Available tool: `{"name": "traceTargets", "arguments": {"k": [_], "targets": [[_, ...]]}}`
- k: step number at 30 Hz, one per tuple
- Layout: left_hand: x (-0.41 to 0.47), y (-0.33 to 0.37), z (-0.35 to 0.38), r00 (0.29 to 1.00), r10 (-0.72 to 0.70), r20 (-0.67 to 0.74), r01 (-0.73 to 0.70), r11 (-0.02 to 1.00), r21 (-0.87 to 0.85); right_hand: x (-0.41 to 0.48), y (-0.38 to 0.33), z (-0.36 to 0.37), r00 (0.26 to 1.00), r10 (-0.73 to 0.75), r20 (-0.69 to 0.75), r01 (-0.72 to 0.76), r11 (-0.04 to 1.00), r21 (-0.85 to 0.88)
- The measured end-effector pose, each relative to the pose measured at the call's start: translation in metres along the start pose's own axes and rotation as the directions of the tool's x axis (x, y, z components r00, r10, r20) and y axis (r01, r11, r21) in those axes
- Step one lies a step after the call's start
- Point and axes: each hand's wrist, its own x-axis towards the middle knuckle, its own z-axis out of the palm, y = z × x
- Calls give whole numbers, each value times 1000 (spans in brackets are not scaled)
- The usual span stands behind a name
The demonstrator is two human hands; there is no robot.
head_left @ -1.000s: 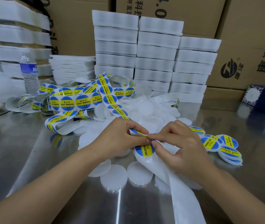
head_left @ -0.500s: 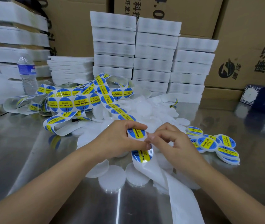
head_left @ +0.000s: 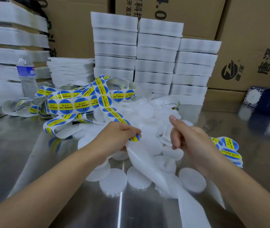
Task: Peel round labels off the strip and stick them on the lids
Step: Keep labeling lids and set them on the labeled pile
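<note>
So the long white paper strip [head_left: 104, 99] of round blue-and-yellow "SOLDERING PASTE" stickers lies in a tangled heap at the back left of the table and runs forward into the person's left hand [head_left: 119, 135]. That hand is clenched around the strip, with one round blue-and-yellow label [head_left: 135, 138] poking out right at the fingertips. Below the hand the bare white backing paper [head_left: 186, 203] trails down toward the camera, over some of the lids. The round translucent white plastic lids [head_left: 147, 111] are piled loose in the middle, between and under both hands, with a few lying flat and separate at the near edge of the pile. The right hand [head_left: 188, 139] hangs just right of the left one, apart from it, fingers curled in and thumb sticking up; honestly can't tell if it's pinching anything. Just beside that wrist on the far right there's a small overlapping bunch of labelled lids [head_left: 229, 145], blue and yellow faces up. Everything sits on a shiny stainless steel table [head_left: 24, 153]. Behind the pile are tall stacks of white foam trays [head_left: 155, 55], a clear plastic water bottle [head_left: 26, 74] with a blue label to the left, brown cardboard boxes [head_left: 254, 38] along the back, and a dark blue-and-white patterned box [head_left: 265, 99] at the far right.
</note>
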Motion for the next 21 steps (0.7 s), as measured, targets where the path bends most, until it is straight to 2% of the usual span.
{"name": "traceTargets", "arguments": {"k": [2, 3, 4, 6, 8, 11, 14, 21], "targets": [[2, -1, -2, 999, 25, -23, -24, 1000, 16, 2, -2, -3, 1000, 6, -23, -3, 995, 104], [2, -1, -3, 999, 32, -33, -32, 999, 17, 3, -2, -4, 999, 5, -36, -1, 995, 104], [3, -2, -4, 998, 37, -42, -37, 999, 17, 3, -1, -5, 999, 1, -38, 1, 998, 62], [4, -2, -5, 998, 44, -48, -43, 999, 19, 4, 4, -8, 1000, -4, -2, 3, 991, -131], [4, -2, -4, 998, 47, -40, -47, 999, 7, 4, 11, -10, 998, -2, 66, 23, 945, -327], [3, -2, -4, 998, 56, -19, -56, 998, 14, 2, 18, -7, 987, 27, 157, 55, 868, -494], [4, -3, -4, 998, 64, 1, -64, 998, 21, 2, 20, -7, 983, 1, 181, 106, 805, -583], [5, -4, -6, 994, 111, 14, -111, 993, 36, -2, 19, -6, 974, -33, 223, 172, 749, -640]]}}
